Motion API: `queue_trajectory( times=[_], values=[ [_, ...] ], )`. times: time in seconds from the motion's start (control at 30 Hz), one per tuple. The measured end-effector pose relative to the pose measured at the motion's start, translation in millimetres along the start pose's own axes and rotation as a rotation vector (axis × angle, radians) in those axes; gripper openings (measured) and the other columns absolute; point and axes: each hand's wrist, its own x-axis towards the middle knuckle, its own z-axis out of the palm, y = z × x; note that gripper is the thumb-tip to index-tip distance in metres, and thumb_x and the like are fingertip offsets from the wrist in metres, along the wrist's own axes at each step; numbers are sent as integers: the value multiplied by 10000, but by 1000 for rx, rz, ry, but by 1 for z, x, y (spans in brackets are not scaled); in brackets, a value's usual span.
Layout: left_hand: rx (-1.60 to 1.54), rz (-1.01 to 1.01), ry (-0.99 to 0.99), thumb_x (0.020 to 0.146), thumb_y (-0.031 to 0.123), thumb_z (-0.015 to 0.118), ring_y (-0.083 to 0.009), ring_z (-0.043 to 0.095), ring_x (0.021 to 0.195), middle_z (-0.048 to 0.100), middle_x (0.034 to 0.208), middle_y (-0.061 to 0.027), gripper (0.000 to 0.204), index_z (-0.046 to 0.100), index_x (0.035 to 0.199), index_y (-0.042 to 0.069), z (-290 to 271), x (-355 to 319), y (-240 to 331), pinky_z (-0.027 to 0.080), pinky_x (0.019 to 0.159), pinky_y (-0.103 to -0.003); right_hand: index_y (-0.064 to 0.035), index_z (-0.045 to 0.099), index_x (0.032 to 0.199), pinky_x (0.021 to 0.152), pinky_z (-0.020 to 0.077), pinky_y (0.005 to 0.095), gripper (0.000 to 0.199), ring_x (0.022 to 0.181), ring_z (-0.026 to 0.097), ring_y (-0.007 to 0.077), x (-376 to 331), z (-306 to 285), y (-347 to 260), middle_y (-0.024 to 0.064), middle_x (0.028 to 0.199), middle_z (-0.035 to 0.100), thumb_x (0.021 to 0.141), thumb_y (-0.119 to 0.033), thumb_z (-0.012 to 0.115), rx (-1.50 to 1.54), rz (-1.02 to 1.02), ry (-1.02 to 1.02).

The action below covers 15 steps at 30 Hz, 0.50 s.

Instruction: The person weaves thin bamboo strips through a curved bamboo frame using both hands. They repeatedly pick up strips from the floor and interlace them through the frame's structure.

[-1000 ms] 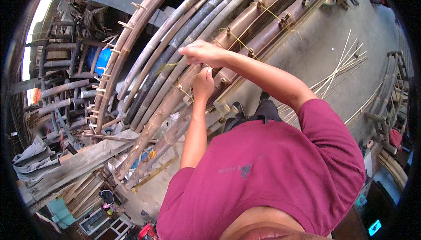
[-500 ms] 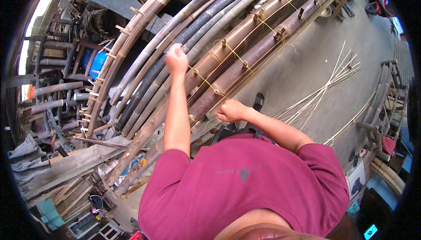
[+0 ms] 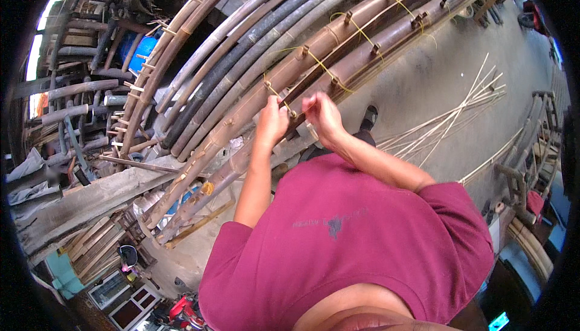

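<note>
Together, left hand (image 3: pixel 273 120), right hand (image 3: pixel 321 116), fingers pinching thin strip (image 3: pixel 289 111), bamboo poles (image 3: pixel 338 47)

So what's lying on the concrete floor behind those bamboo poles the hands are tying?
Beyond the bamboo poles, thin pale bamboo strips lie fanned on the concrete floor. Both the left hand and right hand cover the yellow tie there, and the maroon shirt hides the nearer floor.

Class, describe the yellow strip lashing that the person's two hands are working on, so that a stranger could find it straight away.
Start at the long row of bamboo poles lying side by side across the upper picture. Follow the brown poles down to where the left hand and right hand meet. The yellow strip lashing sits there; unlike the other ties farther along, fingers pinch it.
</note>
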Motion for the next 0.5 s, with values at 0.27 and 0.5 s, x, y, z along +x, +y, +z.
queue_trajectory(
  times=[0.27,0.5],
  values=[
    [27,374,418,973,181,483,-429,575,1032,630,1045,-242,228,594,1087,19,30,4,-40,449,869,-460,-122,741,971,858,454,475,557,1006,622,312,38,156,-51,187,1050,669,934,-585,432,-2092,-707,-519],
    [-191,139,345,985,244,498,-422,644,917,666,927,-245,287,646,1046,6,19,-5,-33,499,763,-451,-51,449,644,526,343,318,483,604,355,84,24,154,-86,-61,610,376,988,-388,486,-792,-99,-839]
  ],
)
